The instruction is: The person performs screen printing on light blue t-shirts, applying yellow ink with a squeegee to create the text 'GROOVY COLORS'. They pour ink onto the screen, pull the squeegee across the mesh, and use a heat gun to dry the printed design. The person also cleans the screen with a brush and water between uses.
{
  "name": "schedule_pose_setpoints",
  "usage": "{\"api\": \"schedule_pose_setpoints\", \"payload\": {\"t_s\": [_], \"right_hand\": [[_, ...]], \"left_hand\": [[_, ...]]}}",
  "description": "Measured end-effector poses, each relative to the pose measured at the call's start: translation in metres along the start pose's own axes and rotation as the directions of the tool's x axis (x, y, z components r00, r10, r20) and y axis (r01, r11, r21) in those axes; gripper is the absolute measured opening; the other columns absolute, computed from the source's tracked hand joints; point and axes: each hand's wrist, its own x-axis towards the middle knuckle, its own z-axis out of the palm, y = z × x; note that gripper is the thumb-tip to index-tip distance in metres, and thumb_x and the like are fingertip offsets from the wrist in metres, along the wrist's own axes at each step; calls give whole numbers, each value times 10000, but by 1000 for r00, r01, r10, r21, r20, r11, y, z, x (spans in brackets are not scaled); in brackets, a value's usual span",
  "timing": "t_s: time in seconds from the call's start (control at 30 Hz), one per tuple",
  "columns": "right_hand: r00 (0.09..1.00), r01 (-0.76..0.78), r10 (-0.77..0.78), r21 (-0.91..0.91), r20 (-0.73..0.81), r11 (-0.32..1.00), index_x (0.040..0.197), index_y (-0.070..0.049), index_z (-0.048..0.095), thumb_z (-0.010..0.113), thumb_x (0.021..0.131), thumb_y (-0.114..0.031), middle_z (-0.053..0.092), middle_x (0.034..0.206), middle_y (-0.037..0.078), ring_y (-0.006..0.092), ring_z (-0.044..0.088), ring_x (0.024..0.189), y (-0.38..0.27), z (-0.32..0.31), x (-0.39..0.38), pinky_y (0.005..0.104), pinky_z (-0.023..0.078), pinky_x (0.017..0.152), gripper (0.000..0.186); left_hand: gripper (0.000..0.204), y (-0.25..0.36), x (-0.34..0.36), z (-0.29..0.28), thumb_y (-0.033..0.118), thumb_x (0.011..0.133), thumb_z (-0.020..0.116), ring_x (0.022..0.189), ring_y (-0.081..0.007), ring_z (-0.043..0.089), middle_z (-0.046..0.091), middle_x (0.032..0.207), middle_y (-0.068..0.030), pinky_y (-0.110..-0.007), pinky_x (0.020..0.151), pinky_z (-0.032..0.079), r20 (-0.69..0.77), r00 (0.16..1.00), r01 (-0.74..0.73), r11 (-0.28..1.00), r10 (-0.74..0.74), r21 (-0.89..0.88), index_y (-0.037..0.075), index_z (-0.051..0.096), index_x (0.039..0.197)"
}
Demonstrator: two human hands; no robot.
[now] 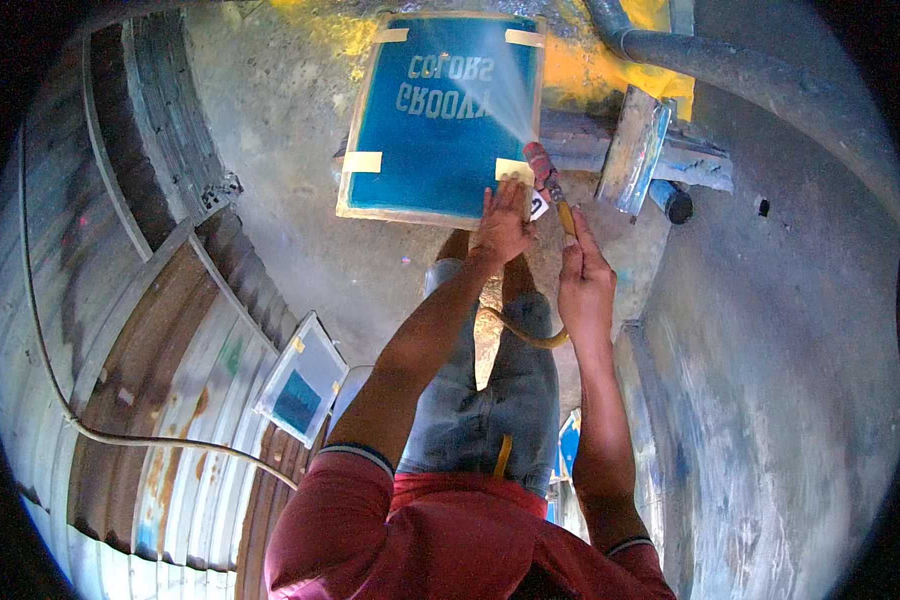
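Framed screen (pixel 425 180): upper centre of the frame, tape strips (pixel 362 162) near its four corners.
Left hand (pixel 507 228): on the screen's lower right border.
Right hand (pixel 586 280): below and right of the screen, around the rear of the spray nozzle (pixel 542 170).
Nozzle tip: beside the screen's right edge, toward the upper left.
Hose (pixel 530 342): centre, curving between the right hand and the legs (pixel 440 420).
Block (pixel 632 150): right of the nozzle.
Pipe (pixel 750 85): across the upper right.
Smaller screen (pixel 298 400): lower left, between metal sheeting (pixel 120 400) and left arm.
Cable (pixel 40 345): far left, in front of the sheeting.
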Motion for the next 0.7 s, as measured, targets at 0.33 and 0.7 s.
{"api": "schedule_pose_setpoints", "payload": {"t_s": [0.33, 0.7], "right_hand": [[996, -87, 88, -19, 30, 996, 1381, -179, 463, 467, 945, -130, 611, 738, 249, 404, 634, 627, 17, 32, -100, 453, 488, 546, 438], [996, 42, -46, 55, 71, 998, 1329, -110, 505, 484, 904, -87, 557, 1172, 295, 442, 577, 1033, -23, 84, -22, 469, 499, 841, 427]], "left_hand": [[671, -57, -73, -77, 436, 903, 505, 1452, -320, 91, 130, 1571, -110, -725, 1040, 107, 135, 966, 142, 894, -218, 425, 136, 296, 1466], [632, -58, -59, -96, 458, 905, 461, 1447, -292, 141, 159, 1572, -63, -727, 1033, 167, 282, 915, 173, 913, -288, 369, 183, 317, 1455]]}}
